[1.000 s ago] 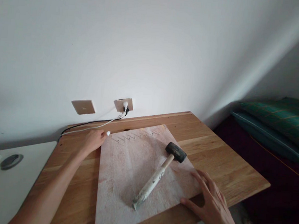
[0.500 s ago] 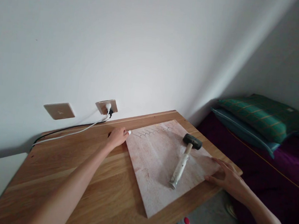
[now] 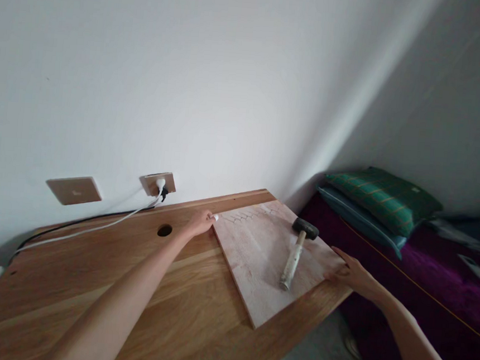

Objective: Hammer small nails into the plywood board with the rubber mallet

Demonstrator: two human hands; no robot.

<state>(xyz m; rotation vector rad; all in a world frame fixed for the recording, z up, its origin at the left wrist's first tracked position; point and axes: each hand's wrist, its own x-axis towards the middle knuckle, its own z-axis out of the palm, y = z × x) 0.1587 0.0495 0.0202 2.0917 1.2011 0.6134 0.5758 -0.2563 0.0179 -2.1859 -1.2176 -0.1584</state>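
Observation:
A pale square board (image 3: 258,254) lies on the right part of a wooden desk (image 3: 128,299). A hammer (image 3: 296,249) with a black head and a paint-stained wooden handle rests on the board. My left hand (image 3: 200,222) grips the board's far left corner, fingers curled. My right hand (image 3: 351,274) holds the board's near right corner at the desk's edge, fingers partly spread over it. A row of small nails runs along the board's far edge (image 3: 254,215).
A wall socket (image 3: 158,184) with white and black cables and a blank plate (image 3: 74,189) sit on the white wall. The desk has a cable hole (image 3: 164,230). A bed with green and blue pillows (image 3: 381,201) stands right of the desk.
The board with the hammer on it has slid to the right along the desk, both hands staying at its corners. The view has swung right, showing more of the bed.

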